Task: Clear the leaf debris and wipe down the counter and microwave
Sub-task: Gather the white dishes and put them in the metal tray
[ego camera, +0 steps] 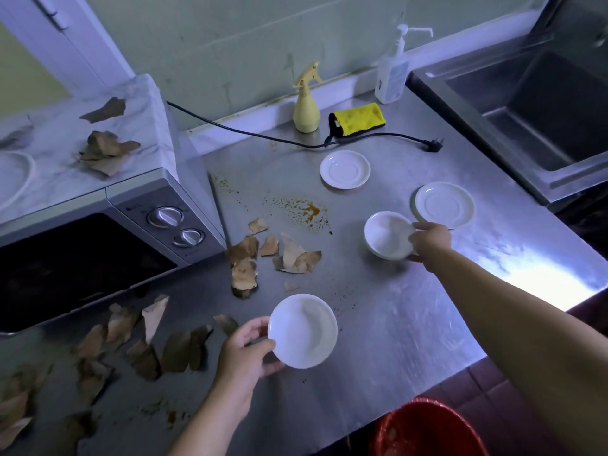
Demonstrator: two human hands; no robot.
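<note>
Dry brown leaf pieces (pixel 263 255) lie scattered on the steel counter (pixel 411 324) in front of the microwave (pixel 98 232), and more leaf pieces (pixel 102 149) rest on the microwave's top. My left hand (pixel 243 353) grips the rim of a white bowl (pixel 304 330) near the counter's front. My right hand (pixel 427 240) holds a second white bowl (pixel 386 235) further back. An orange-brown stain (pixel 309 210) marks the counter. A folded yellow cloth (pixel 358 118) and a yellow spray bottle (pixel 306 103) stand by the back wall.
Two white saucers (pixel 344 169) (pixel 444 205) sit on the counter. A black power cord with plug (pixel 431 144) runs along the back. A pump soap bottle (pixel 393 70) stands beside the sink (pixel 543 103). A red bucket (pixel 427 429) sits below the counter's front edge.
</note>
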